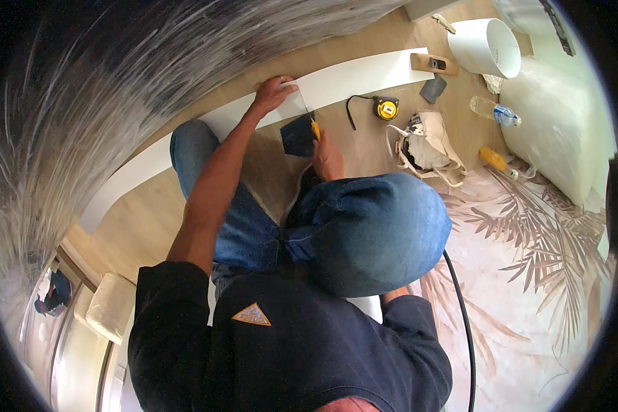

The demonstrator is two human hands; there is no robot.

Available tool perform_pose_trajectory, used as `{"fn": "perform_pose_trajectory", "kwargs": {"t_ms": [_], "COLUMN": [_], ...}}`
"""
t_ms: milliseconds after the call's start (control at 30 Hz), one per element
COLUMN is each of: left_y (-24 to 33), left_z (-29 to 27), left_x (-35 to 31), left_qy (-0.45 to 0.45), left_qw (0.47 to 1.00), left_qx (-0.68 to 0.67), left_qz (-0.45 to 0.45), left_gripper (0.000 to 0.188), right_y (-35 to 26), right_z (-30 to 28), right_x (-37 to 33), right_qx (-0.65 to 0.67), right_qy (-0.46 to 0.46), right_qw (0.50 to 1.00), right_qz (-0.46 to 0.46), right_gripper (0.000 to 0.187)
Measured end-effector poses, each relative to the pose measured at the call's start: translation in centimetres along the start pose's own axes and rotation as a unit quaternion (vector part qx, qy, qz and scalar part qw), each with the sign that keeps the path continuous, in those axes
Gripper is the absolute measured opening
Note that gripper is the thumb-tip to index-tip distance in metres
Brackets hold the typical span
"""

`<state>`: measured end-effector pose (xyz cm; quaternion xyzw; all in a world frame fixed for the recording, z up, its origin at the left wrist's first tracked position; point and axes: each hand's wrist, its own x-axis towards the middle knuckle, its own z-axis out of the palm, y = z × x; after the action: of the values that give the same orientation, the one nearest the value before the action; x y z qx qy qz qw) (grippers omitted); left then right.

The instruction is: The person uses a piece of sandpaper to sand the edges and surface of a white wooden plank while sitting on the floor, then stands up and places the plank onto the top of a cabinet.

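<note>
Just above the middle of the frame I see the right hand (328, 159) clenched around a yellow-handled cutter (316, 131), its tip by a long white strip (364, 74) that curves from middle left to upper right. The left hand (272, 97) rests on that strip, top centre; whether its fingers grip anything, I can't tell. A tape measure (386, 108) sits upper right, near the strip
</note>
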<state>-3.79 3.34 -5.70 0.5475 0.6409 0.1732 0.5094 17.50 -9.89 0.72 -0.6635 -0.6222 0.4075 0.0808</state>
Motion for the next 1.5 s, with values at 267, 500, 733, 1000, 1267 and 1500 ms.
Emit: {"fn": "perform_pose_trajectory", "kwargs": {"t_ms": [267, 500, 733, 1000, 1267, 1500], "left_y": [-0.9, 1.1, 1.0, 0.6, 1.0, 1.5], "left_z": [0.2, -4.0, -4.4, -3.8, -4.2, -4.1], "left_x": [1.0, 0.7, -0.2, -0.9, -1.2, -1.4], "left_qy": [0.074, -0.074, -0.094, -0.076, -0.077, -0.069], "left_qw": [0.995, 0.988, 0.984, 0.985, 0.983, 0.983], "left_qx": [0.06, -0.133, -0.15, -0.156, -0.165, -0.167], "left_qz": [-0.002, -0.032, -0.02, 0.004, -0.036, -0.035], "left_gripper": [0.037, 0.04, 0.034, 0.031, 0.037, 0.037], "right_y": [2.9, -0.1, -1.9, -3.5, -4.1, -4.6], "right_z": [2.1, -3.2, -8.1, -5.2, -0.6, 0.2], "right_x": [-3.0, -2.2, 2.9, 4.3, 4.3, 5.3], "right_qx": [-0.018, 0.045, 0.038, 0.112, 0.159, 0.153], "right_qy": [0.064, -0.065, -0.019, -0.005, 0.011, 0.02], "right_qw": [0.996, 0.991, 0.998, 0.992, 0.986, 0.987], "right_qz": [-0.057, 0.11, -0.038, -0.063, -0.052, -0.043], "right_gripper": [0.032, 0.035, 0.034, 0.034, 0.037, 0.037]}}
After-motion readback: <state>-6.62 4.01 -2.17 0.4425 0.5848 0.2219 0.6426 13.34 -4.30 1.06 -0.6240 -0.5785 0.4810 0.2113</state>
